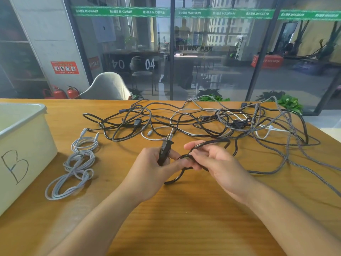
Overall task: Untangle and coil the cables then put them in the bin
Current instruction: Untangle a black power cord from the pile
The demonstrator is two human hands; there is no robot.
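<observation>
My left hand (156, 169) grips the plug end of a black power cable (173, 179), its prongs pointing up and away. My right hand (212, 161) pinches the same cable just beside it, where a small loop curls between both hands. From my right hand the cable runs back into a tangle of black, white and braided grey cables (221, 122) spread over the far half of the wooden table (184, 218). A coiled grey cable (73, 167) lies to the left. The white bin (24, 145), marked "B", stands at the left edge.
A white chair (108, 87) stands behind the table's far edge, with green plants (289, 103) at the far right. Glass walls close off the background. Bare wood lies in front of my hands.
</observation>
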